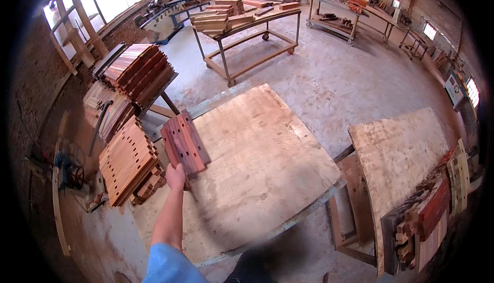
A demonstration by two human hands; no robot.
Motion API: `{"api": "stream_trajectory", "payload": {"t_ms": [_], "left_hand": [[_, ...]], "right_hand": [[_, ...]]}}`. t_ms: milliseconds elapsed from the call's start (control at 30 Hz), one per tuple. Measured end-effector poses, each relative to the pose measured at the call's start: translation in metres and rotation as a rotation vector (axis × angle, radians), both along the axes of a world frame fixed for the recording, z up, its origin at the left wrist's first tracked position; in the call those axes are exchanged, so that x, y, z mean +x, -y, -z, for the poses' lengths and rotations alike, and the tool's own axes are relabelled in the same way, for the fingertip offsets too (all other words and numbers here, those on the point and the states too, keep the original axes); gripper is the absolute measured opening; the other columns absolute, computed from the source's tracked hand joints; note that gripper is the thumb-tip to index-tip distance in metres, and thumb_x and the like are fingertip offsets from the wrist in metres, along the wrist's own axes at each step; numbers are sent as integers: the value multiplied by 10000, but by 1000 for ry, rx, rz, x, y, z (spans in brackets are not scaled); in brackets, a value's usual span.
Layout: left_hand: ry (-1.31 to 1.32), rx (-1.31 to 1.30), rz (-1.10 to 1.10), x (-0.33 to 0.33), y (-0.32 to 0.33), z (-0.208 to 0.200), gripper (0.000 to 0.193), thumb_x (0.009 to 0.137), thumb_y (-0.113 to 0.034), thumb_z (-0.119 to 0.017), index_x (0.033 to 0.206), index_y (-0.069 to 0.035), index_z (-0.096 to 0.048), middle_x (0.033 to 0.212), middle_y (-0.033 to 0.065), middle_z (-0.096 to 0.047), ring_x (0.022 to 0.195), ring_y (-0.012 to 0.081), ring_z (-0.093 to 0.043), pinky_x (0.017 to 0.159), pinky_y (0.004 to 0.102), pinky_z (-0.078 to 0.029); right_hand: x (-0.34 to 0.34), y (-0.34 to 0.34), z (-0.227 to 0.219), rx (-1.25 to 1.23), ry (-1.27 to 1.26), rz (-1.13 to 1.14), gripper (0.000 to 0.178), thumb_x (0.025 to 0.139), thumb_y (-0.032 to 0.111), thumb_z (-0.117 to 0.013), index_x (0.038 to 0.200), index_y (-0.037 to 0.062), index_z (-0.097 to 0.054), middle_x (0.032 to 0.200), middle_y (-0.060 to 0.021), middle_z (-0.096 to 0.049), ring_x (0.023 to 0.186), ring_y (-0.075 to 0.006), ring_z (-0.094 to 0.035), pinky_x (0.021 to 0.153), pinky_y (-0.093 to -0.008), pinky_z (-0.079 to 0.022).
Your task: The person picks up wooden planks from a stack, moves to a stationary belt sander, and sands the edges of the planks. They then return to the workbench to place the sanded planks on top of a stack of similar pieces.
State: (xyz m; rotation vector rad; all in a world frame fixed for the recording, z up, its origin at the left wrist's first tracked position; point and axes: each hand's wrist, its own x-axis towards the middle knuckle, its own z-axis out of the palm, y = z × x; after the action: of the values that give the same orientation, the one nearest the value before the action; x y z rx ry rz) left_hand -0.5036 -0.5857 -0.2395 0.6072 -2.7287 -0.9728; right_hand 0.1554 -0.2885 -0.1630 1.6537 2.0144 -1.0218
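My left hand (176, 176) reaches out in a blue sleeve, its fingers closed around the near end of a reddish-brown wooden slat (172, 151). That slat lies at the left edge of a small row of similar slats (191, 141) with dark rectangular slots cut in them. They rest on the left part of a pale plywood tabletop (257, 144). Just left of the hand is a neat stack of lighter orange-brown slotted slats (126, 162). My right hand is out of sight.
Behind that stack rises a taller pile of reddish boards (139, 72). A wheeled metal-framed cart (247, 64) carrying timber stands ahead. To the right, a second plywood-topped table (401, 144) holds assorted wood pieces (422, 221). A brick wall (31, 87) runs along the left.
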Motion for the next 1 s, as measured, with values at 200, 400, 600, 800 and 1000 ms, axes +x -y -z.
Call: {"api": "stream_trajectory", "payload": {"t_ms": [200,400,600,800,1000], "left_hand": [[10,-15,-66,-19,1,-8,399,779,-269,-549,1052,16,-600,971,224,-645,934,368,-609,821,416,-457],[-107,277,-7,-31,32,25,375,795,-249,-560,1029,40,-613,886,185,-653,839,282,-626,761,368,-463],[-138,184,8,-19,20,13,354,798,-230,-558,1014,47,-602,884,181,-648,832,275,-624,759,366,-462],[-188,163,36,-37,-40,-17,386,786,-232,-552,1055,44,-583,976,214,-633,903,339,-609,815,391,-462],[-155,-73,33,-81,-93,27,450,781,-244,-552,1089,84,-560,1184,232,-530,1105,384,-479,993,415,-365]], "right_hand": [[-3,1,-5,-4,53,4,424,949,352,-419,1201,34,-540,991,-268,-586,945,-333,-599,833,-435,-451],[-6,-1,-8,3,84,-9,436,950,364,-414,1209,37,-539,1011,-279,-585,962,-334,-602,837,-439,-449],[-2,1,-5,24,117,-20,448,951,376,-409,1217,39,-537,1032,-291,-584,980,-334,-605,841,-444,-448],[25,-2,19,74,152,-80,453,952,378,-408,1215,33,-537,1036,-295,-587,982,-364,-598,831,-447,-452],[-35,-4,-33,-48,56,-88,405,962,317,-413,1194,10,-542,934,-261,-602,848,-399,-582,762,-406,-471]]}}
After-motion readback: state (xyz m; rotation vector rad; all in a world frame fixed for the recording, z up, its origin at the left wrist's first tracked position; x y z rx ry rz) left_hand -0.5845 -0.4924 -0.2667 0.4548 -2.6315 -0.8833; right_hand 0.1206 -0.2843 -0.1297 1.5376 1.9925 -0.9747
